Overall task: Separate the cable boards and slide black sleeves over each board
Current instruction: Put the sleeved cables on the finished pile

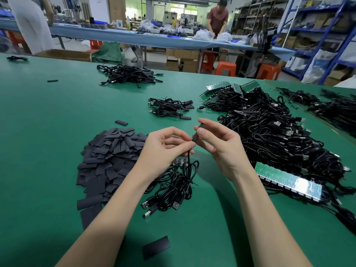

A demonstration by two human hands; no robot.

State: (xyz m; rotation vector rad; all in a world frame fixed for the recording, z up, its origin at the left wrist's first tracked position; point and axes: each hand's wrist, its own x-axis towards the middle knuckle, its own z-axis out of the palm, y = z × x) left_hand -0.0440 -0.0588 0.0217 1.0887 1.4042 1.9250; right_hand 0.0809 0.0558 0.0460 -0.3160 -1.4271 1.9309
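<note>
My right hand (pixel 217 143) pinches a black sleeve (pixel 198 133) held upright above the green table (pixel 48 116). My left hand (pixel 165 145) pinches the thin black cable (pixel 188 160) just below the sleeve's lower end. The board inside the sleeve is hidden. Below my hands lies a small bundle of USB cables (pixel 173 187) with a bare green board (pixel 180 161) at its top. A heap of flat black sleeves (pixel 109 160) sits left of my left hand. A joined strip of boards (pixel 289 180) lies to the right.
A large tangle of cables (pixel 279 135) with more board strips (pixel 221 89) fills the right side. Sleeved cables lie in a small group (pixel 169 107) ahead and a bigger pile (pixel 129 75) farther back. A loose sleeve (pixel 156 247) lies near the front edge. Two people work at a far bench.
</note>
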